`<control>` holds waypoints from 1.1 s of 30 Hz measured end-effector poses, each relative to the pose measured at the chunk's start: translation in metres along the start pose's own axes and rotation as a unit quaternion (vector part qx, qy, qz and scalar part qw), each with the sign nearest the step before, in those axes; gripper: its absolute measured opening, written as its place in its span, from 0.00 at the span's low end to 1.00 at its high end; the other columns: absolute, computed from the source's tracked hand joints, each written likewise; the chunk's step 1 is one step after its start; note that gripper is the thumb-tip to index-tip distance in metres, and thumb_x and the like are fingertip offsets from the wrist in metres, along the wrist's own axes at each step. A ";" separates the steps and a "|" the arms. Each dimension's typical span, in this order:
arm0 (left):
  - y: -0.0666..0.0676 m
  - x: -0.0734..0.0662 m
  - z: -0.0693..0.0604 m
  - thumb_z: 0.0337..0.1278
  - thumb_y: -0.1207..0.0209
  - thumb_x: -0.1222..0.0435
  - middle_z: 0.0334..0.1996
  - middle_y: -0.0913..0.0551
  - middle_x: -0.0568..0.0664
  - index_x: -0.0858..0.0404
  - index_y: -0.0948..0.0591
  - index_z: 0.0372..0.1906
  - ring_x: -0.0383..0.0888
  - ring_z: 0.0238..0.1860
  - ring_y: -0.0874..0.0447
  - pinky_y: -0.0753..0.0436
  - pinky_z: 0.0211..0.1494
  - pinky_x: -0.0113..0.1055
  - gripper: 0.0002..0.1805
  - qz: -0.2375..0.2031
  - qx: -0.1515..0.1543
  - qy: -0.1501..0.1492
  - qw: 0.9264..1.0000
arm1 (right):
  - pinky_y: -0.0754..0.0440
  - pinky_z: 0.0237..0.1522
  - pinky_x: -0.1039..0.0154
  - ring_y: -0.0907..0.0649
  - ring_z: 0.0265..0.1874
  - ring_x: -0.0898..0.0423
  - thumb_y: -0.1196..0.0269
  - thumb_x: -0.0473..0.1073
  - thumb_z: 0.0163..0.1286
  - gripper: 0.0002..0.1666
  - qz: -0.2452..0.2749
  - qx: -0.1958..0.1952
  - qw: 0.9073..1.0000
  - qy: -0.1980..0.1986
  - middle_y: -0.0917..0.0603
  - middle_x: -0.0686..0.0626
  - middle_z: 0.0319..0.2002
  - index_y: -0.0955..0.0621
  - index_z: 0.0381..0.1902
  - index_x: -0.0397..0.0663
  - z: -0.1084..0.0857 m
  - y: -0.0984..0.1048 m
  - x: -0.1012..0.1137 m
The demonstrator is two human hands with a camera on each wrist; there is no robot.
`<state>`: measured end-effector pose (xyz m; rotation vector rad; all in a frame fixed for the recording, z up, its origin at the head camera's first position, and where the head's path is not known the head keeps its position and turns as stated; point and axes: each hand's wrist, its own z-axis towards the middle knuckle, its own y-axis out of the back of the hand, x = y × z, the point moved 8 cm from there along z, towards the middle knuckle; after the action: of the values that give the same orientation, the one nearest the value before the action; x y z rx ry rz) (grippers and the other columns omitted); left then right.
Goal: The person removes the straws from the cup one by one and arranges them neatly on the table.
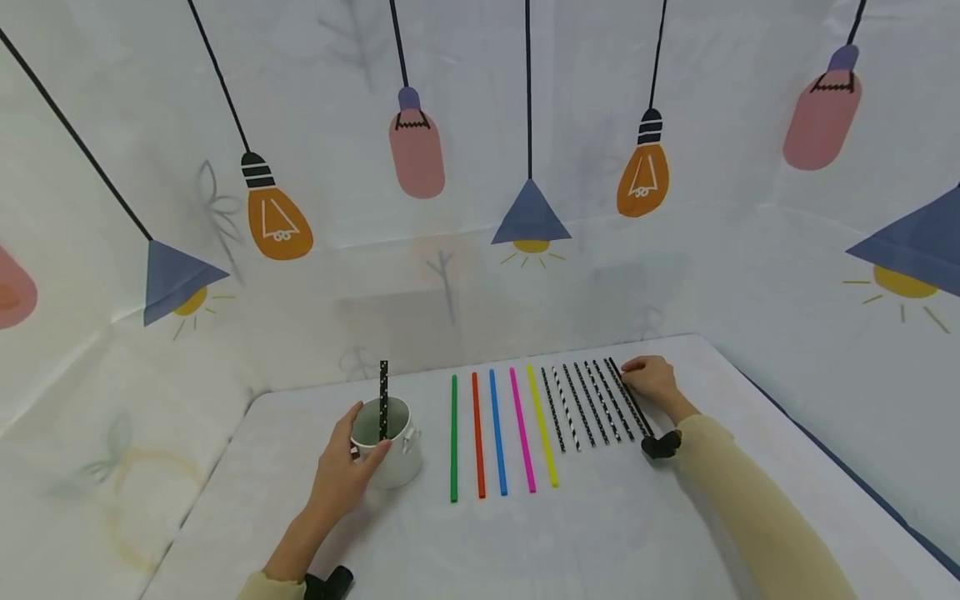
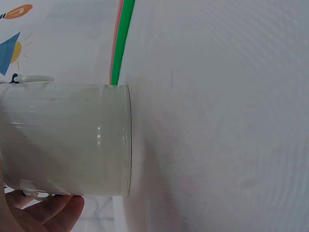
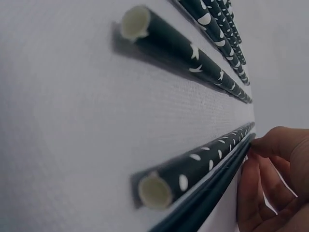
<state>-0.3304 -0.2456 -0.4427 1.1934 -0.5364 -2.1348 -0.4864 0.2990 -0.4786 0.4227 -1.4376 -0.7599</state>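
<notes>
In the head view my left hand (image 1: 337, 475) grips a pale metal cup (image 1: 408, 458) with small side handles. A black straw with white marks (image 1: 383, 400) stands upright in it. In the left wrist view the cup (image 2: 67, 140) lies across the frame, with fingertips (image 2: 65, 212) against its side. Over at the right end of a row of black patterned straws (image 1: 591, 404) is my right hand (image 1: 654, 382). Its thumb and finger pinch the far end of a dark straw (image 3: 212, 188), which lies close beside a white-dotted straw (image 3: 186, 171).
Green (image 1: 453, 442), red (image 1: 478, 442), blue (image 1: 498, 433), pink (image 1: 522, 433) and yellow (image 1: 542, 425) straws lie side by side between the cup and the black straws. A white table (image 1: 600, 533) meets a fabric wall (image 1: 465, 317) printed with lamps.
</notes>
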 end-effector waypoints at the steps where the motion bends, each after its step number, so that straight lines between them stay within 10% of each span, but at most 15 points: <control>1: 0.000 0.000 0.000 0.62 0.38 0.51 0.65 0.33 0.60 0.63 0.44 0.74 0.55 0.57 0.25 0.19 0.48 0.50 0.43 0.001 0.000 0.001 1.000 | 0.22 0.43 0.51 0.20 0.43 0.41 0.37 0.38 0.64 0.17 -0.001 0.001 1.000 0.001 0.18 0.34 0.46 0.18 0.48 0.32 0.000 0.000 0.000; 33: -0.001 0.001 -0.004 0.62 0.38 0.51 0.65 0.33 0.60 0.62 0.43 0.74 0.55 0.56 0.25 0.18 0.48 0.49 0.43 0.003 -0.005 -0.001 1.000 | 0.20 0.41 0.47 0.18 0.39 0.41 0.37 0.37 0.60 0.14 -0.092 0.025 0.994 0.060 0.15 0.36 0.39 0.15 0.41 0.33 -0.001 -0.001 0.007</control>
<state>-0.3281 -0.2457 -0.4459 1.1828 -0.5278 -2.1318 -0.4855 0.2936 -0.4746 0.6351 -1.3191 -0.8323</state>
